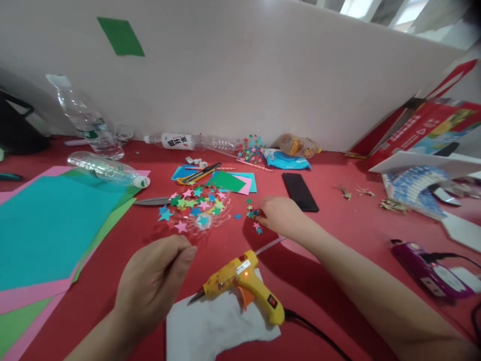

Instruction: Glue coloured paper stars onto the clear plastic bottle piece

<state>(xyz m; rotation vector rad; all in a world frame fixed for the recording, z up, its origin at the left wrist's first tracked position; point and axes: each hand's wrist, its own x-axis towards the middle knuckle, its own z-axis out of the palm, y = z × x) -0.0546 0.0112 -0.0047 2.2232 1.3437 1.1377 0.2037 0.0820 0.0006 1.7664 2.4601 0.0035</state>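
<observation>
My right hand (280, 214) reaches forward over the red table (338, 225), its fingers curled and pinched at a few small paper stars (252, 213). My left hand (158, 281) hovers nearer me with its fingers drawn together; I cannot make out anything in them. Just beyond it a clear plastic dish (199, 210) holds a heap of coloured paper stars. A yellow glue gun (246, 286) lies on a white sheet (218, 326) between my arms, its light on.
Large teal, pink and green paper sheets (45, 235) cover the left. Clear plastic bottles (108, 170) lie at the back left, with a knife, a utility cutter and small paper sheets behind the dish. A black phone (299, 191) lies ahead. A purple device (428, 268) sits at the right.
</observation>
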